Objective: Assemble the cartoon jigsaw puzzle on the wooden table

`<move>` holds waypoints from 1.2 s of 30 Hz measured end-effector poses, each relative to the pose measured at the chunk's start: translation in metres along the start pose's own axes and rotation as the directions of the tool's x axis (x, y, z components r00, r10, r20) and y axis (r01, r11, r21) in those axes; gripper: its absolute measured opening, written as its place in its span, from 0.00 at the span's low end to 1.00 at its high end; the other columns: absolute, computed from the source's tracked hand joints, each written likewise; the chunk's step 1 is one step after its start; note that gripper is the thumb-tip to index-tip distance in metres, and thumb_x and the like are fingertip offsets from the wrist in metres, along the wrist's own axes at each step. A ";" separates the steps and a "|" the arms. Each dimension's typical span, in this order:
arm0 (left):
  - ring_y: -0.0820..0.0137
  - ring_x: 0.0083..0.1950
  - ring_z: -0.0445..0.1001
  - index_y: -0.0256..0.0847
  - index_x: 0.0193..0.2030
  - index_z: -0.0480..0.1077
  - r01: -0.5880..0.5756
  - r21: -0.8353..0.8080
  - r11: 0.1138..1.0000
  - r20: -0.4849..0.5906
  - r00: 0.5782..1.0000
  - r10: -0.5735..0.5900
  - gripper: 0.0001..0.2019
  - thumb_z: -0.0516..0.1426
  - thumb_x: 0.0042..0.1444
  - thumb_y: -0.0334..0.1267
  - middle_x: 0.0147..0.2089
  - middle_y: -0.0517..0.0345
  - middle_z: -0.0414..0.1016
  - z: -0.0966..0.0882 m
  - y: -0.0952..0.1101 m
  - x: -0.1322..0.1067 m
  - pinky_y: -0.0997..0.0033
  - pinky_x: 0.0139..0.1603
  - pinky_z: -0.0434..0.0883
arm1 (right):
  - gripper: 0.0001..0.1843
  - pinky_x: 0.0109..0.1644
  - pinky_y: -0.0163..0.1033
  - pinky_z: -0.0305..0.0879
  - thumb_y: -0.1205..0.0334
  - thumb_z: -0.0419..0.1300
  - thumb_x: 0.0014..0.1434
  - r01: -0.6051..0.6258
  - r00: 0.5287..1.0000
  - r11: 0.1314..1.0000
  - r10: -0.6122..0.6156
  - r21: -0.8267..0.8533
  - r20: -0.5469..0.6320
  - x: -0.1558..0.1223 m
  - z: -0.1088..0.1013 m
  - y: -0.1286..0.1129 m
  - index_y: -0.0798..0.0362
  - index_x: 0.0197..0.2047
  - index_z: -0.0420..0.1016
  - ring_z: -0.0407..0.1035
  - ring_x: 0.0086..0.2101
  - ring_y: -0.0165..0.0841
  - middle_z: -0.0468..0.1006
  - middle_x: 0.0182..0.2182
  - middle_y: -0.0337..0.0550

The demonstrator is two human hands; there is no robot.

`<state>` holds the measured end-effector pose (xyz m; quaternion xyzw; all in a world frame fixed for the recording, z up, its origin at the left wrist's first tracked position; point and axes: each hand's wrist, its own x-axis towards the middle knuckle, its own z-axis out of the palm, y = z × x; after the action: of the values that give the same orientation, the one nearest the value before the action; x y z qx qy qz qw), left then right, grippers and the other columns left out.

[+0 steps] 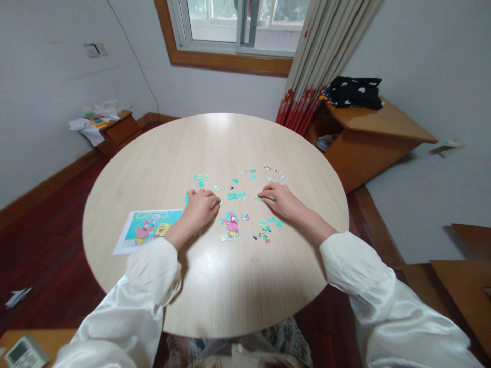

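Observation:
On the round wooden table [215, 286] lie several loose teal jigsaw pieces [237, 196] and a small joined patch with a pink figure [231, 225]. My left hand [200, 205] rests knuckles up with its fingers curled, pinching a piece by its fingertips. My right hand [279, 199] also has curled fingers, pressed on a teal piece [264, 197] at its fingertips. More joined bits [268, 225] sit just below my right wrist. A printed cartoon reference picture [149, 229] lies flat left of my left forearm.
A wooden corner desk [376, 128] with a black spotted cloth [356, 92] stands at the back right beside a striped curtain [322, 61]. A low cabinet with papers [103, 125] is at the back left. The floor is dark red wood.

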<state>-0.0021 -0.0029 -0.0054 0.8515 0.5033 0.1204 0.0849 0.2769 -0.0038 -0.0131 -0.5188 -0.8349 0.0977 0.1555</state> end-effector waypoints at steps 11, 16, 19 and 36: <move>0.57 0.48 0.70 0.40 0.38 0.77 -0.019 -0.014 1.000 -0.007 1.000 0.019 0.10 0.53 0.61 0.32 0.44 0.50 0.78 0.002 -0.003 -0.001 0.53 0.49 0.53 | 0.12 0.51 0.50 0.66 0.64 0.58 0.62 -0.029 0.997 0.996 0.035 0.083 -0.075 -0.027 -0.011 0.026 0.52 0.45 0.81 0.72 0.44 0.41 0.78 0.42 0.51; 0.58 0.46 0.70 0.40 0.37 0.76 -0.055 0.003 0.998 -0.041 0.998 0.055 0.12 0.50 0.60 0.30 0.44 0.50 0.78 0.000 0.000 0.001 0.54 0.48 0.54 | 0.12 0.50 0.50 0.66 0.64 0.57 0.63 -0.056 0.994 0.997 0.061 0.058 -0.093 -0.036 -0.010 0.031 0.51 0.43 0.82 0.73 0.43 0.41 0.78 0.42 0.51; 0.58 0.46 0.69 0.40 0.34 0.75 -0.101 0.043 0.994 -0.011 0.995 0.101 0.14 0.48 0.62 0.30 0.42 0.49 0.77 -0.008 0.015 0.006 0.54 0.48 0.54 | 0.12 0.50 0.50 0.65 0.65 0.57 0.63 -0.067 0.993 0.997 0.072 0.049 -0.098 -0.036 -0.010 0.032 0.52 0.43 0.82 0.72 0.44 0.41 0.78 0.42 0.51; 0.51 0.50 0.65 0.33 0.48 0.71 -0.427 0.135 0.894 0.228 0.891 0.392 0.15 0.46 0.62 0.31 0.54 0.42 0.73 0.006 0.085 0.034 0.51 0.49 0.57 | 0.11 0.49 0.47 0.56 0.66 0.58 0.62 -0.072 0.996 0.997 0.071 -0.016 -0.056 -0.011 -0.007 0.028 0.49 0.43 0.83 0.70 0.45 0.41 0.79 0.41 0.49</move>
<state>0.0871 -0.0138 0.0156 0.9503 0.3099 0.0052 0.0284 0.3072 -0.0016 -0.0173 -0.5523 -0.8120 0.0812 0.1705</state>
